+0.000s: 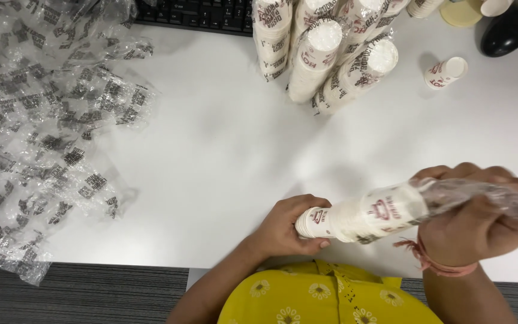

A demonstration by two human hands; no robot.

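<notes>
Both hands grip a stack of paper cups [361,217] near the tabletop's [211,168] front edge. Left hand [286,228] clasps the bare end while right hand [481,222] clutches the clear wrapper [475,193], seemingly to steady it.

Stack of white paper cups [361,216] w/ red print, lying sideways, right end in clear plastic sleeve [475,195].

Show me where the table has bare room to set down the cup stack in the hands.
The widest bare patch of the white table lies mid-desk, between the crumpled plastic wrappers on the left and the upright cup stacks at the back. A smaller patch lies right of the single cup. The back edge by the keyboard is crowded.
</notes>
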